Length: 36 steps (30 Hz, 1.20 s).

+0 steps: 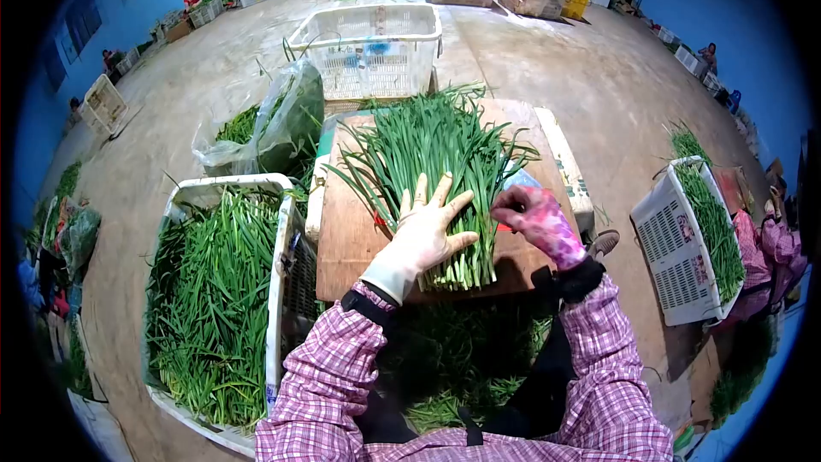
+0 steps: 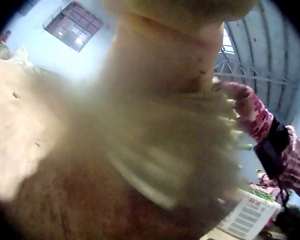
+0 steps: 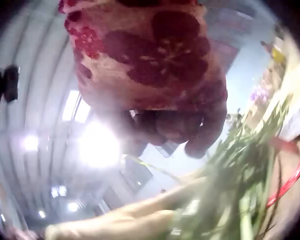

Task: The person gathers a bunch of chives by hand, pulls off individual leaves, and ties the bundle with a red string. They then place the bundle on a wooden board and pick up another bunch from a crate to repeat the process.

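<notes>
A thick bunch of garlic chives (image 1: 436,150) lies on a wooden board (image 1: 351,252), its pale cut ends toward me. My left hand (image 1: 421,229), in a cream rubber glove, presses flat on the bunch with fingers spread. Beside the stems on the right is my right hand (image 1: 539,221), in a flowered fingerless glove. Its bare fingers are curled together, and a thin pale strand (image 3: 152,165) runs from the fingertips in the right wrist view. A red ribbon (image 3: 286,186) lies near the chives. Blur covers most of the bunch in the left wrist view.
At the left stands a white crate (image 1: 280,291) full of chives, with a plastic bag (image 1: 295,115) of greens behind it. A white basket (image 1: 368,64) is beyond the board. Another crate (image 1: 676,248) of chives stands at the right. Loose greens (image 1: 466,359) lie below the board.
</notes>
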Motion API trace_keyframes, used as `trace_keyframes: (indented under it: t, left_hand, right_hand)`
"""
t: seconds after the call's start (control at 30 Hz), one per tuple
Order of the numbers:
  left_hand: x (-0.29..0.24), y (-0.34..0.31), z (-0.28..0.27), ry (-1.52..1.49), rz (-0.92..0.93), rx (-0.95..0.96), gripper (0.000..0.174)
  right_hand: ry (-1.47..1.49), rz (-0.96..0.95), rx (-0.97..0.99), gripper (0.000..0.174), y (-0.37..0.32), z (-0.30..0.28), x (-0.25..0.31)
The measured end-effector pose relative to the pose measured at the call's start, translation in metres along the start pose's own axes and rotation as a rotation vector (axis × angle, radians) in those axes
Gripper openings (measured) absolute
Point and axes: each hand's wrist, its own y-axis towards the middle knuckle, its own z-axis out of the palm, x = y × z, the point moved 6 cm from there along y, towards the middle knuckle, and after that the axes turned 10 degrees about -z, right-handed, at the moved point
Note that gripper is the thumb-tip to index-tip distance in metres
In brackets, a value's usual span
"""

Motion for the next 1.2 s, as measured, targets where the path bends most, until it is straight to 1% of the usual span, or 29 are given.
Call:
trace_keyframes:
  t: [0.03,0.07,0.1,0.13,0.2,0.23,0.27,0.3,0.33,0.37,0.4,0.43,0.5,0.53,0.63,0.67,0.77,0.8,0.87,0.9,0.93,0.97,1.03,1.07,1.1,1.2]
  left_hand:
    - [-0.002,0.001,-0.002,0.0,0.001,0.01,0.074]
    - [-0.003,0.0,-0.003,-0.002,-0.002,0.022,0.074]
    - [-0.003,-0.001,-0.002,-0.004,-0.007,0.036,0.075]
    - [-0.002,-0.001,-0.002,-0.009,-0.001,0.029,0.074]
    - [-0.003,-0.002,-0.002,-0.006,-0.004,0.031,0.074]
    - [-0.003,-0.002,-0.002,-0.004,-0.005,0.031,0.073]
    - [-0.003,-0.002,-0.001,0.002,0.001,0.027,0.073]
    - [-0.003,-0.002,0.0,0.008,0.004,0.019,0.073]
    - [-0.002,-0.002,0.001,0.014,0.006,0.012,0.073]
    - [-0.002,-0.002,0.0,0.009,0.007,0.009,0.072]
    - [-0.003,-0.003,-0.001,0.007,0.004,0.007,0.072]
    - [-0.003,-0.003,-0.001,0.002,0.002,0.007,0.072]
    - [-0.003,-0.002,-0.001,0.007,0.0,0.016,0.073]
    - [-0.002,-0.001,-0.001,0.006,0.0,0.015,0.073]
    - [-0.001,-0.002,0.0,0.006,-0.003,0.015,0.074]
    - [-0.001,-0.002,0.0,0.005,-0.001,0.013,0.073]
    - [-0.002,-0.002,-0.001,0.021,-0.01,0.02,0.074]
    - [-0.003,-0.001,-0.001,0.03,-0.017,0.031,0.074]
    - [-0.004,-0.001,-0.002,0.035,-0.028,0.046,0.074]
    - [-0.004,-0.001,-0.001,0.037,-0.031,0.051,0.074]
    - [-0.005,-0.002,-0.001,0.042,-0.033,0.057,0.074]
    - [-0.004,-0.002,-0.001,0.048,-0.034,0.062,0.074]
    - [-0.003,-0.001,-0.002,0.055,-0.03,0.056,0.074]
    - [-0.003,-0.002,-0.001,0.054,-0.026,0.054,0.074]
    - [-0.004,-0.002,-0.004,0.052,-0.02,0.062,0.074]
    - [0.005,-0.003,-0.01,-0.051,0.034,-0.062,0.073]
  right_hand:
    - [0.099,-0.014,0.05,0.016,-0.007,-0.005,0.004]
    - [0.281,-0.191,0.238,0.014,-0.019,-0.002,0.01]
    - [0.47,-0.109,0.501,0.015,-0.035,0.002,0.019]
    - [-0.092,-0.483,0.408,0.018,-0.03,0.007,0.009]
    - [-0.427,-0.446,0.168,0.023,-0.008,0.006,-0.002]
    - [-0.185,-0.067,0.055,0.025,0.018,-0.006,0.007]
    - [-0.056,-0.091,-0.061,0.026,0.039,-0.012,0.0]
    - [-0.24,-0.136,-0.084,0.026,0.063,-0.013,-0.011]
    - [-0.389,-0.122,-0.086,0.028,0.087,-0.011,-0.029]
    - [-0.41,-0.09,-0.092,0.029,0.109,-0.007,-0.045]
    - [-0.473,-0.065,-0.056,0.03,0.127,-0.002,-0.058]
    - [-0.536,-0.037,-0.019,0.032,0.138,0.002,-0.06]
    - [-0.547,0.137,0.067,0.041,0.153,0.009,-0.067]
    - [-0.453,0.159,0.119,0.042,0.155,0.011,-0.071]
    - [-0.345,0.113,0.213,0.037,0.165,0.018,-0.081]
    - [-0.3,0.122,0.155,0.034,0.164,0.017,-0.086]
    - [-0.403,0.061,0.052,0.03,0.159,0.02,-0.085]
    - [-0.53,0.085,0.021,0.03,0.159,0.02,-0.086]
    - [-0.826,-0.064,-0.181,0.022,0.153,0.02,-0.074]
    - [-0.97,-0.14,-0.286,0.018,0.147,0.02,-0.059]
    - [-0.93,-0.073,-0.286,0.014,0.148,0.014,-0.056]
    - [-0.881,-0.096,-0.326,0.016,0.145,0.008,-0.048]
    - [-0.358,-0.108,-0.453,0.019,0.134,-0.01,-0.035]
    - [-0.06,-0.067,-0.348,0.026,0.121,-0.015,-0.028]
    - [0.128,-0.118,-0.173,0.031,0.1,-0.017,-0.014]
    - [0.228,0.018,0.574,0.03,0.016,-0.003,0.027]
